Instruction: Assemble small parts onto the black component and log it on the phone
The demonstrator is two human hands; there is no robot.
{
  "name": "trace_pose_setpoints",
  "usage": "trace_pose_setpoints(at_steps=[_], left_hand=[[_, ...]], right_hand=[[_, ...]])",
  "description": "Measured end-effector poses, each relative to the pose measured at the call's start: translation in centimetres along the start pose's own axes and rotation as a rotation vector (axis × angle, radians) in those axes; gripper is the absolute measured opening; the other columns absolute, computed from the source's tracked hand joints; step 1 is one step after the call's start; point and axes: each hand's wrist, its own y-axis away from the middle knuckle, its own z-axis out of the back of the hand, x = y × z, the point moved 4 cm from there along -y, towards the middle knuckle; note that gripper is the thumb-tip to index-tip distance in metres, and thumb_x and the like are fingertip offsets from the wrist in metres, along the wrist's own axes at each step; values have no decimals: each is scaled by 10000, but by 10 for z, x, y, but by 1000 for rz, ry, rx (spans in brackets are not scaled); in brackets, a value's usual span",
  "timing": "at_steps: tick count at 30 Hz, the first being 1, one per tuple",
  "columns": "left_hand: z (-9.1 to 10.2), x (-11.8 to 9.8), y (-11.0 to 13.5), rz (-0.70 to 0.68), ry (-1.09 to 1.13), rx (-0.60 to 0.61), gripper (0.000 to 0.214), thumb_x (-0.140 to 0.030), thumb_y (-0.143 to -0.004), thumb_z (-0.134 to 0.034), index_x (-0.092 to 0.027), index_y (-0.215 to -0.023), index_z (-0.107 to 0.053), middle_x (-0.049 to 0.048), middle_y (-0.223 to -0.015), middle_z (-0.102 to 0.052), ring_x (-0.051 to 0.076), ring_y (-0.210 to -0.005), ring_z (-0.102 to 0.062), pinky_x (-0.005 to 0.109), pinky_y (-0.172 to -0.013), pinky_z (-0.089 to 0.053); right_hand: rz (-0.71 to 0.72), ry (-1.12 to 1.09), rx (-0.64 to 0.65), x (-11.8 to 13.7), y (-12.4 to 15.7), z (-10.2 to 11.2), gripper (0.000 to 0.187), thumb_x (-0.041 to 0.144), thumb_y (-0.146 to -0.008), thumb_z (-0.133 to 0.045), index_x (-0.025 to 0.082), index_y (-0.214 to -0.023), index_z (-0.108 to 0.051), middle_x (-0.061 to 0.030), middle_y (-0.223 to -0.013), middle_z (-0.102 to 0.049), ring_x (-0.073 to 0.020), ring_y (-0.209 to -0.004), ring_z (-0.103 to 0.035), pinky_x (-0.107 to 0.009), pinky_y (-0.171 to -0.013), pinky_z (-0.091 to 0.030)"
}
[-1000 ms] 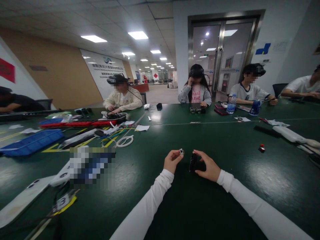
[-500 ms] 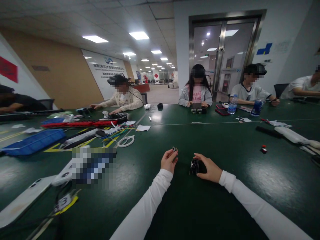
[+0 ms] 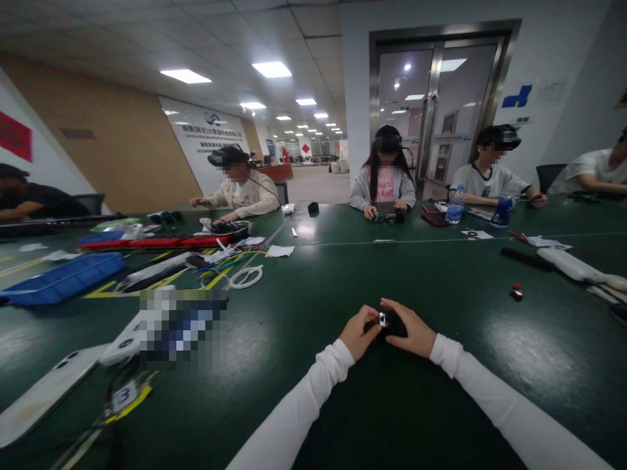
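Note:
My left hand (image 3: 359,333) pinches a small silver-coloured piece with a dark centre (image 3: 383,319) between thumb and fingers. It is right up against a small black object (image 3: 394,324), which my right hand (image 3: 414,331) grips with the thumb on the near side and fingers on the far side. Much of the black object is hidden by the hands and the silver piece, so its kind does not show. Both hands are just above or on the green table (image 3: 304,307); whether the black object rests on it I cannot tell.
Left lie a blue tray (image 3: 63,279), white device parts (image 3: 49,388), a coiled white cable (image 3: 246,277) and loose wires. A small red-and-black item (image 3: 516,292) sits to the right, near a white tool-like item (image 3: 571,264). Several people wearing headsets sit across the table.
My left hand has moved right with the silver piece, from apart to up against the black object. My right hand has stayed in place around the black object.

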Motion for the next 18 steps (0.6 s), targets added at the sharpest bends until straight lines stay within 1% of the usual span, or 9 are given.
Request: trace_pose_setpoints(at_steps=[2, 4, 6, 8, 11, 13, 15, 16, 18], left_hand=[[7, 4, -1, -15, -137, -34, 151, -215, -734, -505, -185, -880, -480, 45, -894, -598, 153, -872, -551, 322, -803, -389], [24, 14, -4, -1, -253, -135, 148, -214, -724, -511, -188, -868, -489, 44, -881, -593, 158, -864, -549, 319, -796, -387], [53, 27, -5, 71, -355, -282, 138, -208, -715, -519, -190, -848, -490, 43, -859, -594, 166, -855, -550, 320, -791, -383], [91, 40, 1, 210, -497, -454, 135, -199, -710, -521, -188, -840, -489, 53, -853, -594, 178, -862, -546, 321, -800, -367], [155, 54, 28, 535, -825, -692, 159, -235, -737, -483, -179, -885, -477, 93, -880, -589, 215, -891, -533, 338, -795, -351], [191, 57, 53, 692, -958, -833, 186, -269, -756, -447, -166, -910, -468, 123, -889, -583, 240, -892, -531, 355, -771, -353], [218, 58, 77, 806, -1009, -971, 199, -285, -765, -426, -162, -916, -464, 136, -904, -578, 252, -888, -531, 365, -749, -354], [227, 59, 87, 842, -1024, -1022, 202, -292, -767, -421, -163, -916, -464, 137, -909, -576, 255, -889, -530, 369, -745, -353], [238, 59, 102, 883, -1038, -1089, 206, -303, -766, -420, -167, -913, -469, 130, -908, -577, 254, -897, -526, 375, -751, -345]], right_hand=[[-14, -54, -53, 1, 1, 3, 697, 223, -668, -584, 246, -1266, -226, -83, -1234, -410, -225, -1107, -414, -430, -892, -344], [-35, -93, -91, 0, 2, 5, 656, 218, -691, -561, 253, -1258, -234, -79, -1228, -410, -214, -1082, -437, -413, -856, -385], [-46, -104, -100, -1, 4, 4, 638, 221, -694, -560, 260, -1249, -249, -74, -1212, -421, -216, -1070, -447, -416, -840, -400], [-43, -103, -97, -3, 5, 2, 631, 220, -693, -562, 266, -1244, -258, -69, -1203, -427, -217, -1066, -449, -421, -841, -404], [-42, -94, -88, -5, 6, 0, 621, 219, -703, -555, 276, -1244, -255, -63, -1209, -419, -220, -1064, -451, -428, -840, -410], [-51, -88, -84, -6, 7, 0, 617, 218, -710, -549, 283, -1246, -251, -59, -1208, -418, -225, -1057, -456, -438, -834, -416], [-56, -85, -77, -8, 8, -1, 615, 216, -714, -548, 289, -1246, -250, -55, -1201, -422, -227, -1052, -460, -444, -835, -419], [-55, -84, -72, -9, 8, -1, 614, 214, -715, -548, 290, -1246, -249, -53, -1198, -423, -226, -1051, -460, -443, -838, -420], [-51, -82, -66, -11, 9, -2, 612, 212, -719, -546, 292, -1247, -248, -50, -1199, -421, -225, -1052, -460, -444, -846, -418]])
